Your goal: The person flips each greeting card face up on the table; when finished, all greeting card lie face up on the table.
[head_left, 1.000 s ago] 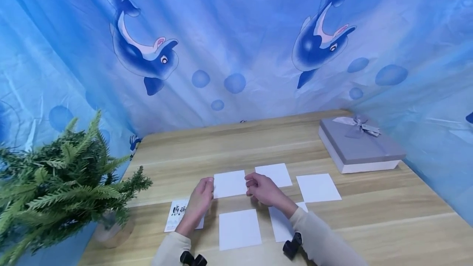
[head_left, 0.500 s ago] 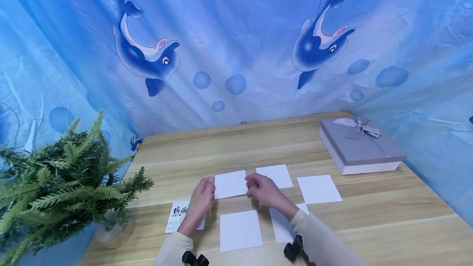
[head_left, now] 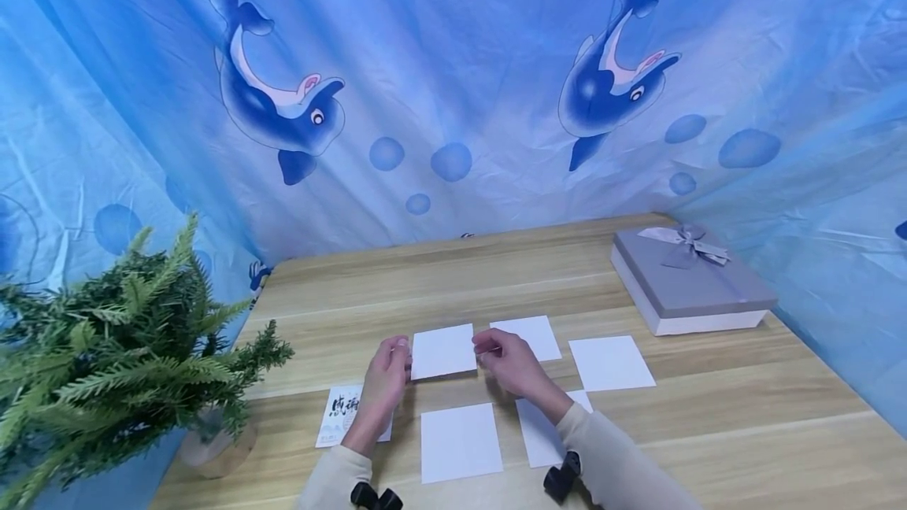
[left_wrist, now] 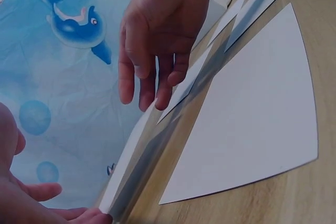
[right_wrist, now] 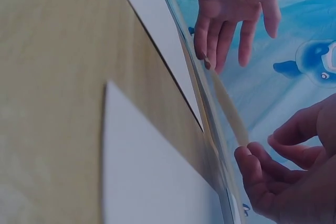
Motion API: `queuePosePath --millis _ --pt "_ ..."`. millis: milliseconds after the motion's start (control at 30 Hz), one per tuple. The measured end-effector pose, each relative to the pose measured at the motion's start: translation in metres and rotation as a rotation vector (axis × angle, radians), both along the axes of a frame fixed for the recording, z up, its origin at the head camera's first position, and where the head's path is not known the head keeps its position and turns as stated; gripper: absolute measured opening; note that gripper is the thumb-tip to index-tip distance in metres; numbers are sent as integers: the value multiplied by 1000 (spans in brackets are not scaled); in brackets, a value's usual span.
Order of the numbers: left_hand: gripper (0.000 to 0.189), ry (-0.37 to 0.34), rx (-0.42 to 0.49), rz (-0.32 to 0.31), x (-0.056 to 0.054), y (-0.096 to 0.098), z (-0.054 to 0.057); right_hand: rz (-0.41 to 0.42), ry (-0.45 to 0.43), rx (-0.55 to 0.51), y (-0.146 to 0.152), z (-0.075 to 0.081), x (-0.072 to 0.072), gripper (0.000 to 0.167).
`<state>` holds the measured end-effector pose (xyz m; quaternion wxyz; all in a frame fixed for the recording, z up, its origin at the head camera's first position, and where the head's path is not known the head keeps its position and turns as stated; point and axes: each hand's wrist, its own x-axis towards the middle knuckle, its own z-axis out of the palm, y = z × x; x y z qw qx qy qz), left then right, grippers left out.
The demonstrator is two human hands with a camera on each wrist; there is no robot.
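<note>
Fingers, head view: left hand [head_left: 386,378] and right hand [head_left: 512,364], loosely extended, touched opposite ends of the white card [head_left: 444,352] between them, seemingly to keep it level; bare table [head_left: 439,286] lay beyond.
Edge, left wrist view: nearly edge-on, the white card spanned the fingertips.
Room, right wrist view: a gap separated it from the flat card [right_wrist: 147,166] near the right fingers.

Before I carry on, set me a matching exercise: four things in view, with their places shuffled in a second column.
Things:
1. gift box
2. plant
3. printed card
4. raised card

Places:
A. between the left hand and right hand
B. on the table, by its right edge
C. partly behind the left arm
D. far left of the head view

Pairs: 1-B, 2-D, 3-C, 4-A
</note>
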<state>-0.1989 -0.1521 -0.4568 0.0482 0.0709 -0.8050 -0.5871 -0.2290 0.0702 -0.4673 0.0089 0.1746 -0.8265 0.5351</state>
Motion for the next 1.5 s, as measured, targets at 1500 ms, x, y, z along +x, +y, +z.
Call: queuePosePath --millis 1500 --pt "42 117 185 37 14 -1 15 -163 131 -73 -3 0 -3 8"
